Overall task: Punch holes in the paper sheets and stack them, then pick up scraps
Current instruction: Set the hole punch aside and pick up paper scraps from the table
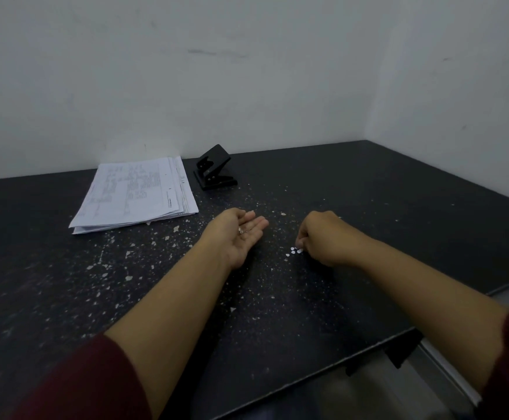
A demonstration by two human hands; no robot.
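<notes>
Dark, stone-like bench [353, 189], matt to faintly sheened, speckled all over with pale flecks and chips; stack of thin white printed paper sheets [135, 195], matt, edges slightly fanned; black hole punch [215, 169], smooth, low sheen, metal or plastic not to be told; small white paper scraps [294, 250], flat and matt, on the bench at the right hand [322, 237]; a few more scraps in the upturned palm of the left hand [241, 234]; dark red cloth sleeves [89, 386], soft and matt; pale painted wall [247, 71], matt, lightly scuffed.
</notes>
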